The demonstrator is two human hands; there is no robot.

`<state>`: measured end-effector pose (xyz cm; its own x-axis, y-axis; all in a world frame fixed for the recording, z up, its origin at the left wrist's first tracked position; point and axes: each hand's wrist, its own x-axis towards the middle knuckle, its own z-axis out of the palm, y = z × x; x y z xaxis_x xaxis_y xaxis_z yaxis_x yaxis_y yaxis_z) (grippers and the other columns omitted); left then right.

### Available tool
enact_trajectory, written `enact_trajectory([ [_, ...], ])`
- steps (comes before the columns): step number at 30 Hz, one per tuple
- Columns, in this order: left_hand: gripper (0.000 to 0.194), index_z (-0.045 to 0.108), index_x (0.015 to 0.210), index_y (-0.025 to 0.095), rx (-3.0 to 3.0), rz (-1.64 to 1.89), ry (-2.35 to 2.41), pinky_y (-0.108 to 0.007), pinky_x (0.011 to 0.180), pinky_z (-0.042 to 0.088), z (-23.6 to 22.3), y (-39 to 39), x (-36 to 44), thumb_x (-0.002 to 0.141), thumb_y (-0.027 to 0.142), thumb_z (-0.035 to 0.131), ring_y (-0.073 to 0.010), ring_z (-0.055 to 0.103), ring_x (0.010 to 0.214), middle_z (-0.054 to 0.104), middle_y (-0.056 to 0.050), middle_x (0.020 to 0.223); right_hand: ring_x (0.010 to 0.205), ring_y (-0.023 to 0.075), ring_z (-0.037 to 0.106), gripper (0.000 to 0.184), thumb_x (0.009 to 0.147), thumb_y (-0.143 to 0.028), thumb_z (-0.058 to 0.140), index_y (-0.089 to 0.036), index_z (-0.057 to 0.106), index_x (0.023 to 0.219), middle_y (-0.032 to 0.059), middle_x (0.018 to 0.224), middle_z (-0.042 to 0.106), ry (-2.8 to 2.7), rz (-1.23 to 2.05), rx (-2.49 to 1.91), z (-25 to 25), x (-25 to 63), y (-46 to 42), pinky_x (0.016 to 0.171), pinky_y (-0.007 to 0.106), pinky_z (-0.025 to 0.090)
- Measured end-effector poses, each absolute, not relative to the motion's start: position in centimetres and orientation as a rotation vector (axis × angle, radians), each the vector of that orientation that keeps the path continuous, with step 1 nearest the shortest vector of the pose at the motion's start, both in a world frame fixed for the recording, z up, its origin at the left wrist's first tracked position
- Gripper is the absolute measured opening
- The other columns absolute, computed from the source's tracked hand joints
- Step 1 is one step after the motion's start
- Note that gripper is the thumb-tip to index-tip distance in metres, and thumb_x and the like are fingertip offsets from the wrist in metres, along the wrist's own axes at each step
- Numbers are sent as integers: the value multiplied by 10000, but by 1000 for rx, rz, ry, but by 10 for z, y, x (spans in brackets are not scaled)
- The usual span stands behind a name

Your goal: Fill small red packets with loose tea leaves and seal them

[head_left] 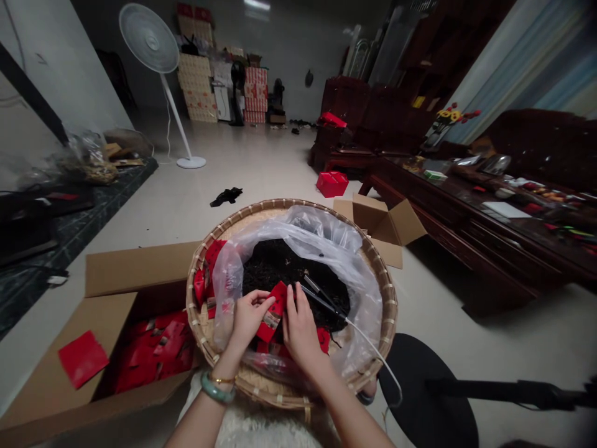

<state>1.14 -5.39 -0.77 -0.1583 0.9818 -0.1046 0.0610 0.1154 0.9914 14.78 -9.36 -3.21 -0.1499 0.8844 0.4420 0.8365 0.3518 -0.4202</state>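
Observation:
Over a plastic-lined basket, my left hand pinches a small red packet with a printed picture on its front. My right hand is at the packet's right edge, its fingers fairly straight and close together, the thumb partly hidden. Below both hands, dark, shredded dried material fills the clear plastic bag. A black-handled tool with metal arms and a white cord lies on the dark material. More red packets rest at the basket's left side, and some lie under my hands.
The round woven basket stands before me. An open carton of red packets is at left, with one packet on its flap. Another open carton sits behind right. A black round base stands at right; a white fan stands farther back.

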Motion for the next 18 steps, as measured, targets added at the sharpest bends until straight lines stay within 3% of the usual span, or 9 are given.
enact_trajectory([
  [5,256,662,695,128,1120,1169,1426,-221,467,451,-9,-56,14,562,345,695,-127,566,492,653,-18,586,1268,292,341,454,862,-127,402,-180,444,1311,173,1362,370,-1932,128,-1439,-22,149,-95,967,486,406],
  [8,234,664,690,134,1155,1140,1403,-222,472,454,-11,-57,15,582,341,678,-125,561,494,650,-15,586,1051,244,496,263,874,-199,455,-173,596,1095,148,1096,535,-1832,177,-1417,-16,152,-90,869,421,471],
  [11,200,670,676,143,1216,1148,1380,-224,506,468,-13,-57,16,591,323,676,-133,577,538,658,-19,602,865,207,539,187,883,-231,470,-174,628,965,97,894,589,-1816,230,-1374,-18,158,-82,768,361,498],
  [14,189,669,687,148,1219,1152,1366,-222,503,470,-13,-57,17,588,309,680,-133,577,541,656,-13,600,839,200,554,267,902,-206,430,-180,583,1120,90,914,627,-1866,223,-1325,-23,162,-76,761,347,497],
  [18,181,665,685,144,1166,1175,1376,-217,488,467,-10,-58,17,579,290,684,-126,568,518,646,-8,579,905,212,558,448,908,-154,368,-189,391,1354,117,1052,617,-1898,136,-1321,-28,160,-78,802,360,495],
])
